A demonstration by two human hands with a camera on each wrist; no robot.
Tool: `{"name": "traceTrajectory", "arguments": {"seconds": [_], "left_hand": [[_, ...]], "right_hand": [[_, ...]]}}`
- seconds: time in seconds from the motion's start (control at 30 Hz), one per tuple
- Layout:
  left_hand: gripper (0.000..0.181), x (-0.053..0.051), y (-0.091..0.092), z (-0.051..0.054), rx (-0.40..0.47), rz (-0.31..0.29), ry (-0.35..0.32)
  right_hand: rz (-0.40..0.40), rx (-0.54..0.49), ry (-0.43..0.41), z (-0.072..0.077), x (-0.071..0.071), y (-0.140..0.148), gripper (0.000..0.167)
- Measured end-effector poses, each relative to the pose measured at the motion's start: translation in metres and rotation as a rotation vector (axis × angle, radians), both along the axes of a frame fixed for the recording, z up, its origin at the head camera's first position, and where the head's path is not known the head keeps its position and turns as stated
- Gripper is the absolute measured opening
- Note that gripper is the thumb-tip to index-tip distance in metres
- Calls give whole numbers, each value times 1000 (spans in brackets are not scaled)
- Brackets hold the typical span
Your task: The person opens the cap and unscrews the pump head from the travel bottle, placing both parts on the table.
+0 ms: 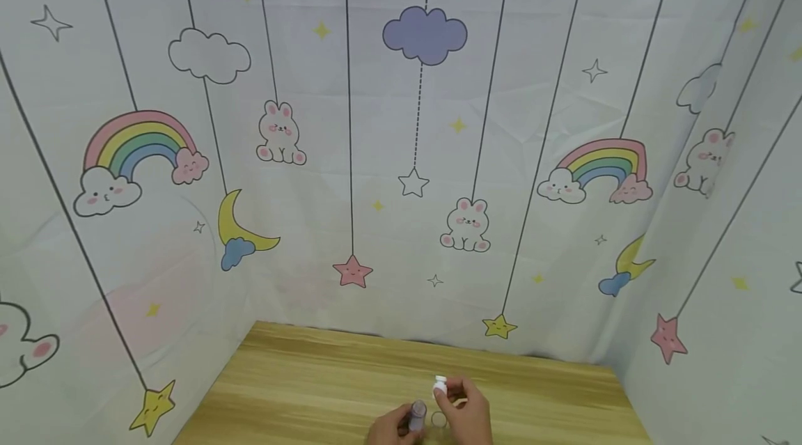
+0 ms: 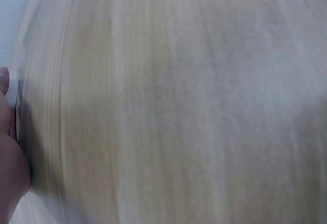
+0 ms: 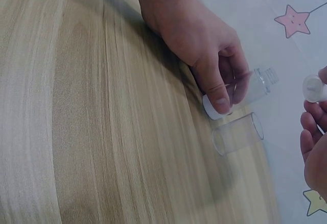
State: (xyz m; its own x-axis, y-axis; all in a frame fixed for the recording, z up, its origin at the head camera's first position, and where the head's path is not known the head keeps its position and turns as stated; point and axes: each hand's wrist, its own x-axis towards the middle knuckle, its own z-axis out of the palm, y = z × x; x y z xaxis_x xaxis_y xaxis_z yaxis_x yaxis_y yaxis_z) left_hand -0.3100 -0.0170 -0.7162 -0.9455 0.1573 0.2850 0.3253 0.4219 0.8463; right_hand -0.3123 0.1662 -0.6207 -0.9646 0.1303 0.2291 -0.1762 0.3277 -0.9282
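My left hand (image 1: 393, 427) grips a small clear bottle (image 3: 259, 83) with a threaded neck and a white base (image 3: 213, 108). The bottle tilts just above the table. In my right hand (image 1: 468, 414), a small white flanged bottle top (image 1: 441, 385) is pinched between thumb and fingers. Its round disc shows at the edge of the right wrist view, apart from the bottle's neck. Between the hands on the table stands a clear cylindrical cover (image 3: 239, 133). Only part of the left hand shows at the left wrist view's edge.
A wood-grain table (image 1: 326, 375) lies under both hands. Fabric walls (image 1: 401, 118) printed with clouds, rabbits, stars and rainbows enclose it at the back and on both sides.
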Motion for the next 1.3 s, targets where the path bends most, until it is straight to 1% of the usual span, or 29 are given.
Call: {"name": "traceTrajectory", "arguments": {"seconds": [0.13,0.27,0.4,0.63,0.8,1.07,1.3], "left_hand": [[44,-1,0,1,-19,14,-13],[44,-1,0,2,-27,24,-36],[44,-1,0,2,-22,25,-43],[44,-1,0,4,-30,25,-33],[44,0,0,4,-25,27,-25],[44,1,-1,3,-20,9,-23],[43,0,-2,-1,-17,4,5]], "right_hand": [[-14,1,1,-1,1,2,21],[-16,-7,-24,-3,0,4,20],[-11,-19,-42,-4,-2,6,19],[-28,-23,-7,-4,1,6,20],[-32,-30,-1,-4,1,7,20],[-50,-18,11,-5,1,9,19],[-66,-7,11,-5,0,11,18]]}}
